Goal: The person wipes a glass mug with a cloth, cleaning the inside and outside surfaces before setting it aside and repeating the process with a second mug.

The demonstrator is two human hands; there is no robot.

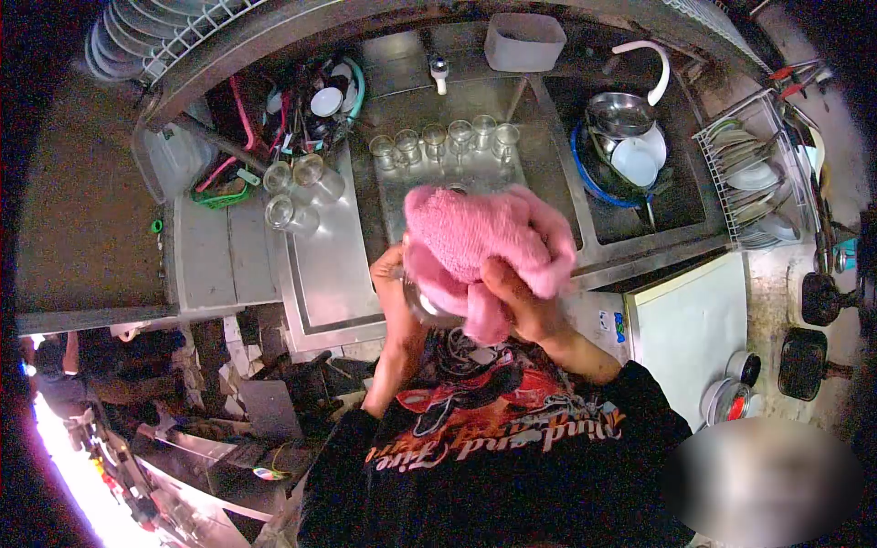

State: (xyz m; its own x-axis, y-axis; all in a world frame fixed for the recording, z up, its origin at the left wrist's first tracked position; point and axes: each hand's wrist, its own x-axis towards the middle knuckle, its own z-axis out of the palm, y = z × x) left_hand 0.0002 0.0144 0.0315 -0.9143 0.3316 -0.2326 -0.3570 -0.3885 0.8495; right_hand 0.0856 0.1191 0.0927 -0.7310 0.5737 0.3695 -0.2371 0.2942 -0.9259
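Pink terry-like cloth [489,228], bunched and thick, held up in front of the torso between the two hands. Right hand [530,315]: closed around the lower right part of the cloth, thumb pressed on its near face. Left hand [391,274]: curled at the cloth's left side, against what looks like a clear glass vessel [427,306]; the vessel is mostly covered by cloth, so its full shape cannot be told, nor can the left fingers' exact hold.

Directly beyond both hands: steel sink [385,187] with six clear glasses [435,142] in a slightly curved row, near one another. Behind the row, a small tap [440,75]; farther off and to its right, a translucent plastic container [524,44].

Left of the left hand: steel drainboard [343,265], three larger glass vessels [320,183] grouped toward its far end. Beyond these, a cluster of utensils and dishes.

Right of and beyond the right hand: second basin bay, metal bowl [621,114] above white bowls [635,163]. Farther right, a wire rack [726,192] of plates, upright on edge.
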